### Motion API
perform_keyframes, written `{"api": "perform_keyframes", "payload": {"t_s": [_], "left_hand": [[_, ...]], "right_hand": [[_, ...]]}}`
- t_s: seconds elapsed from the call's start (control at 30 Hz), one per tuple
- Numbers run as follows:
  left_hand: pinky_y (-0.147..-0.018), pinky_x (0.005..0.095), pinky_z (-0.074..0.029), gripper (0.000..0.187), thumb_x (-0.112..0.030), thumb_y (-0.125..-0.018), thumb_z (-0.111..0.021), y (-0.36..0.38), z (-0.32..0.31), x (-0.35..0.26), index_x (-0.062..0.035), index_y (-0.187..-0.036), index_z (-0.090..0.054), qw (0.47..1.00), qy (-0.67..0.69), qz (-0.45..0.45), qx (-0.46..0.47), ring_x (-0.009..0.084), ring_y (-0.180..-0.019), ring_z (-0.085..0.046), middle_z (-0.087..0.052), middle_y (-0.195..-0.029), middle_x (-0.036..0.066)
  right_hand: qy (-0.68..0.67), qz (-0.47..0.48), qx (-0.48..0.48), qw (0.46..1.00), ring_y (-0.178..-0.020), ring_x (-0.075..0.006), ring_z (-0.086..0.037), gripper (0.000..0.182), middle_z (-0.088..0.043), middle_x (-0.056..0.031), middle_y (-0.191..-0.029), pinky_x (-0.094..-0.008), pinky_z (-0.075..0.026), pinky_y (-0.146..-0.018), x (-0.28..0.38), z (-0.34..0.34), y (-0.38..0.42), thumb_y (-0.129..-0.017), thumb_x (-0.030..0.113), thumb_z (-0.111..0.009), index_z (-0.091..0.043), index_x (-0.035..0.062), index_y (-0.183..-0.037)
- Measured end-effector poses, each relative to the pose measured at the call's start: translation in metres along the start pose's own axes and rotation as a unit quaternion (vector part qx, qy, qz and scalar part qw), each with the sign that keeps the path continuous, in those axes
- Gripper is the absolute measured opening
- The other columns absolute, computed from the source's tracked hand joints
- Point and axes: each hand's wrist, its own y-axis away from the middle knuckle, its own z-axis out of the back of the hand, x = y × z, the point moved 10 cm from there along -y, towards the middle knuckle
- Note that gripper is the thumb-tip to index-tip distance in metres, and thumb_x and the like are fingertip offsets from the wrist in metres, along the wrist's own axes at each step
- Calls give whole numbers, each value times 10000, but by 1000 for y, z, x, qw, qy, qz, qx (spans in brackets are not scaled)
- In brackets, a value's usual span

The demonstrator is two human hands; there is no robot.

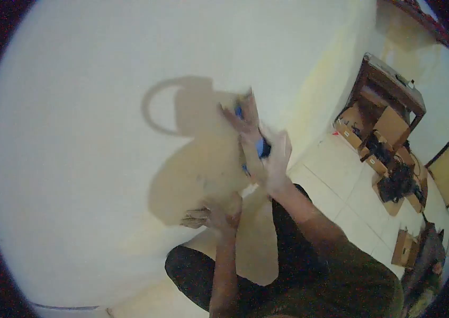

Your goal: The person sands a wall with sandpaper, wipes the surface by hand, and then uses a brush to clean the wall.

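My right hand (277, 164) is raised close to the pale wall, its fingers closed round a blurred light-brown thing with blue and dark patches (259, 147). Motion blur hides what kind of thing it is. Below and to the left, my left hand (214, 214) is held up near the wall with its fingers stretched out and nothing in them. A gap separates the two hands. My dark-clothed knees (190, 270) are bent beneath them.
The pale wall (76, 159) fills the left and carries a large shadow with a loop shape. Right, on the tiled floor (335, 185), are open cardboard boxes (391, 127) with dark items, beside a wooden table (394, 79). A smaller box (405, 248) lies lower right.
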Motion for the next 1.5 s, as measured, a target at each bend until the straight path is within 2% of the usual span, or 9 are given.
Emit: {"api": "perform_keyframes", "payload": {"t_s": [0.1,0.67,0.77,0.83,1.0,1.13,1.3,1.4,1.5], "left_hand": [[-963,910,-133,1188,-736,-718,-731,21,-49,21,-72,-1583,-260,962,221,160,15,832,-1297,-95,-185,-1451,557],[-998,897,-116,1103,-725,-718,-742,30,-45,21,-40,-1511,-399,980,158,117,-13,845,-1262,-162,-220,-1407,569],[-1009,893,-104,1086,-723,-717,-749,21,-36,26,-28,-1490,-435,971,143,156,108,846,-1259,-168,-213,-1403,575],[-1055,868,-26,1245,-704,-662,-799,23,-42,22,-76,-1580,-240,988,87,118,49,799,-1336,-20,-60,-1508,522],[-1080,855,6,962,-462,-882,-711,74,-138,23,-122,-1617,-191,975,123,185,-22,784,-1368,-18,-69,-1555,496],[-1075,861,-31,713,-275,-1022,-556,63,-87,18,-136,-1613,-181,989,61,132,-6,787,-1364,-41,-79,-1562,484],[-1046,866,-136,627,-306,-1060,-499,50,-88,26,-131,-1589,-214,951,177,247,-58,795,-1333,-105,-94,-1555,463],[-999,873,-230,637,-336,-1040,-541,40,-54,16,-128,-1566,-248,975,92,166,-120,825,-1262,-202,-97,-1536,448],[-1006,874,-214,667,-350,-1046,-532,40,-64,16,-136,-1582,-197,984,86,139,-71,825,-1269,-185,-101,-1534,449]], "right_hand": [[36,95,-90,991,-676,-244,-555,300,-656,-123,-804,-395,-451,-685,38,10,-41,-886,112,-747,-665,-26,-1139],[52,45,-19,997,-783,-305,-622,407,-696,-120,-938,-448,-417,-748,48,-5,-4,-828,204,-807,-656,44,-1170],[-1,87,-95,992,-757,-302,-607,339,-674,-125,-888,-450,-396,-716,71,-6,-32,-833,160,-786,-652,37,-1120],[14,46,-5,999,-744,-302,-596,353,-661,-116,-865,-447,-391,-710,46,-18,0,-827,166,-797,-653,37,-1122],[45,65,-14,997,-728,-301,-574,347,-644,-100,-846,-444,-385,-705,54,-26,17,-830,166,-804,-653,35,-1114],[33,86,-58,994,-726,-294,-573,352,-644,-93,-849,-433,-384,-718,77,-18,-5,-840,141,-803,-647,43,-1140],[46,78,12,996,-749,-274,-621,408,-701,-102,-922,-420,-394,-743,63,-17,33,-808,189,-829,-654,45,-1146],[8,124,-52,991,-762,-274,-625,401,-701,-103,-926,-416,-396,-748,85,-17,-8,-813,173,-819,-641,49,-1150],[34,56,34,997,-770,-267,-619,425,-686,-87,-898,-417,-396,-753,49,-22,24,-813,201,-825,-643,52,-1167]]}}
